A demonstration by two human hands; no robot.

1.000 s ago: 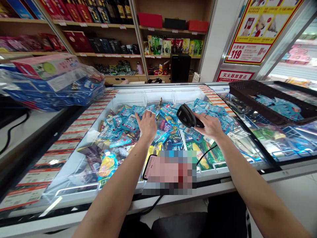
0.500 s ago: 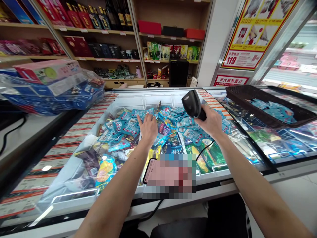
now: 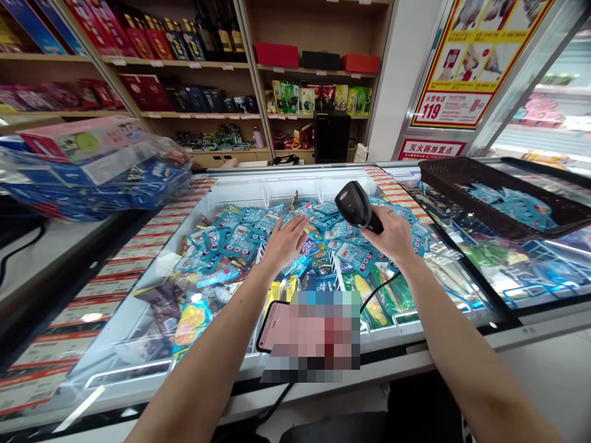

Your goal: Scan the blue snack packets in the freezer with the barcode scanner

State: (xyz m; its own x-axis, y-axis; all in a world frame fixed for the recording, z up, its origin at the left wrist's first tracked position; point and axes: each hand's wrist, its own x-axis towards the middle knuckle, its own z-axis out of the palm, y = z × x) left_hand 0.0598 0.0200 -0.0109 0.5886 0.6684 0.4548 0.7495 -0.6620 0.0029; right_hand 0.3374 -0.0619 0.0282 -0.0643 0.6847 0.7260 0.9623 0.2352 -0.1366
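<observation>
My right hand [image 3: 392, 234] is wrapped round the handle of a black barcode scanner [image 3: 353, 204], its head tilted up and to the left. A cable [image 3: 376, 289] hangs from below that hand. Over the blue packets [image 3: 237, 240] on the freezer's glass top, my left hand [image 3: 287, 241] lies stretched out, palm down and fingers apart. Whether its fingertips touch a packet I cannot tell. More blue packets [image 3: 353, 253] lie beneath the scanner. A phone [image 3: 272, 326], partly blurred out, rests near the front edge between my forearms.
A dark basket [image 3: 462, 191] with blue packets stands on the right. Plastic-wrapped boxes [image 3: 92, 163] are stacked at the left. Price labels [image 3: 138, 246] run along the chest freezer's [image 3: 231, 184] side. Behind it are stocked shelves [image 3: 184, 114] and a black box [image 3: 331, 136].
My left hand has moved right across the packets, towards the middle. The scanner in my right hand has dropped slightly and shifted a little left.
</observation>
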